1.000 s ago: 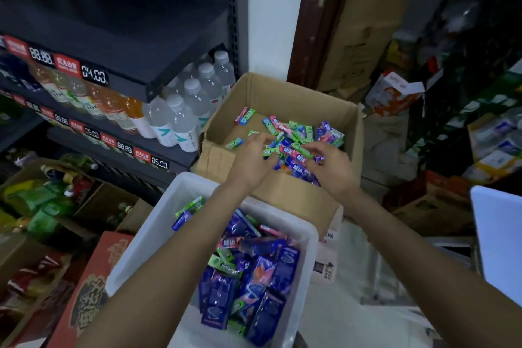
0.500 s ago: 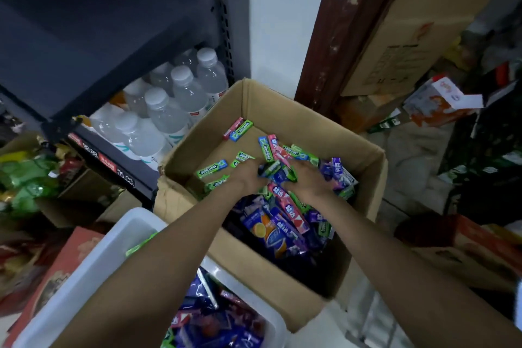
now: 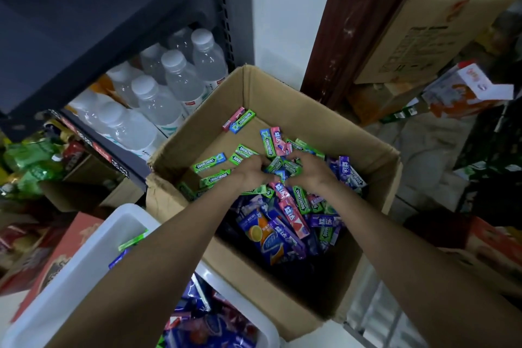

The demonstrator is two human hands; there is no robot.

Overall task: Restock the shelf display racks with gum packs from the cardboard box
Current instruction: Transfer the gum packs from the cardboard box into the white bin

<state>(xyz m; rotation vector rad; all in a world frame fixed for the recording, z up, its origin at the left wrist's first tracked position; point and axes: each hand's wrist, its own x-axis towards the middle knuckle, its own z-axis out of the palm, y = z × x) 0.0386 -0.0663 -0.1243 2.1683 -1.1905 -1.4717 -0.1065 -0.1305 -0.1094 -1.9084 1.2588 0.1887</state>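
Beside the dark shelf (image 3: 84,22) stocked with water bottles (image 3: 158,93), your left hand (image 3: 254,172) and right hand (image 3: 310,169) sit together inside the cardboard box (image 3: 282,99), each grip curled round gum packs (image 3: 282,169) from the heap beneath and just nearer you.

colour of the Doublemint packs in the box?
Green with white lettering and a blue end, as on the Doublemint pack in the cardboard box. Head view.

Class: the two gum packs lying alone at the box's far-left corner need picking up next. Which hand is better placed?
Left. The left hand lies on the same side as the pink and green packs; the right hand would cross over.
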